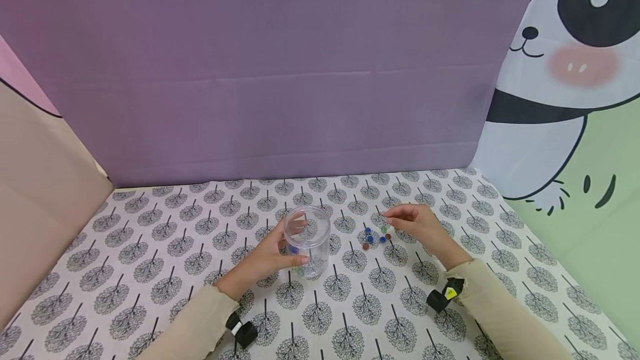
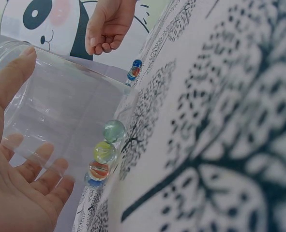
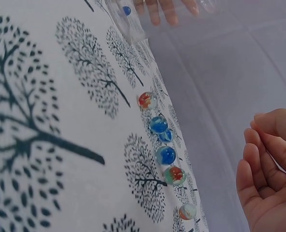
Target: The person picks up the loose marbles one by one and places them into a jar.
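In the head view, the left hand (image 1: 270, 254) grasps a clear jar (image 1: 317, 244), best held steady on the patterned cloth (image 1: 350, 304), and the right hand (image 1: 420, 226) hovers over loose marbles (image 1: 370, 239). The left wrist view shows four marbles (image 2: 104, 152) inside, near the base. In the right wrist view, thumb and fingertip meet, whether on anything I cannot tell; crowding neighbours favour a light, precise pinch.

Soft, even light filled the head view, with pale glints on the jar (image 1: 317, 250). Both wrist views looked dimmer and greyer: in the left, nearby cloth (image 2: 239, 186) blurred; in the right, marbles (image 3: 167, 155) caught small highlights.
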### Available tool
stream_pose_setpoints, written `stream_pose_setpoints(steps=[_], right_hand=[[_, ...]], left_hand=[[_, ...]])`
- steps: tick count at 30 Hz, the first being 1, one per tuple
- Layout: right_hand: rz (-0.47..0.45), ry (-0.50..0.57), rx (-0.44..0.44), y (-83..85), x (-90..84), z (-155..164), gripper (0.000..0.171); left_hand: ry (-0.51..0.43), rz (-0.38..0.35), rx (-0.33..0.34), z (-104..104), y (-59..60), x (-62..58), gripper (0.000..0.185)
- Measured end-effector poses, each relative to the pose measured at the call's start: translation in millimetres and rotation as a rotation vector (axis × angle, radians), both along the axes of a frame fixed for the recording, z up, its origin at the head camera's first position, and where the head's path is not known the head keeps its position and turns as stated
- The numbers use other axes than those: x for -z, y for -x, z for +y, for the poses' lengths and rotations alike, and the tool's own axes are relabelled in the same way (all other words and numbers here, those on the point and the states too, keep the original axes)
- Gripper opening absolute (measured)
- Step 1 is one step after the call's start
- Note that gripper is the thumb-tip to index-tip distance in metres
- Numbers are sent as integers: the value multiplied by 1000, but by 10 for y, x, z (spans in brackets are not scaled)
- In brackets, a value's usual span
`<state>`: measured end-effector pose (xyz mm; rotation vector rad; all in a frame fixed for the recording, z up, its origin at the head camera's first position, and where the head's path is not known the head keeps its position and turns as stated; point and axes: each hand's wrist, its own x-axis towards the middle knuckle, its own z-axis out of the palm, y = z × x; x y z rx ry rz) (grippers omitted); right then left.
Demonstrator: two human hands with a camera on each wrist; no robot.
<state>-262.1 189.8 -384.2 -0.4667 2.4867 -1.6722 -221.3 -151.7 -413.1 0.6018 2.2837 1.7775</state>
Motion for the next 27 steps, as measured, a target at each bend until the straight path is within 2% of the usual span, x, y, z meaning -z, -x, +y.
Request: stream_pose_setpoints(steps=[16, 27], right_hand=[[-32, -33, 34, 92, 93, 105, 33], [-100, -55, 55, 140, 152, 134, 31]], left_hand=[[19, 2, 0, 2, -18, -19, 94], [8, 0, 8, 2, -9, -6, 93]])
